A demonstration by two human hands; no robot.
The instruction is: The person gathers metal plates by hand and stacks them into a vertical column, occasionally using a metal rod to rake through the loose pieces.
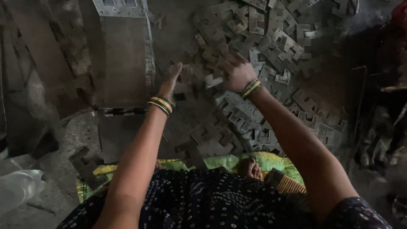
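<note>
- Landmark: the stacked sheet pile point(123, 59), a tall block of flat metal sheets with ribbed edges, standing on the grey floor point(51, 186) ahead of you.
- Loose stamped plates point(271, 46): a wide heap of notched flat metal pieces, spread to the right of the stack and reaching toward your knees.
- Your left hand point(171, 80): just right of the stack's lower corner, fingers stretched and loose, gripping nothing that shows; it hovers at the near edge of the heap.
- Your right hand point(237, 74): further right of the stack, curled over the heap, pinching one pale plate point(213, 80) that juts out toward your left hand.
- Progress, as a judgement: most of the heap lies unsorted; only the one plate is lifted.
- Green cloth point(229, 161): under your lap, below and right of the stack.
- Bangles on both wrists.
- Dark dotted garment: nearest the camera.
</note>
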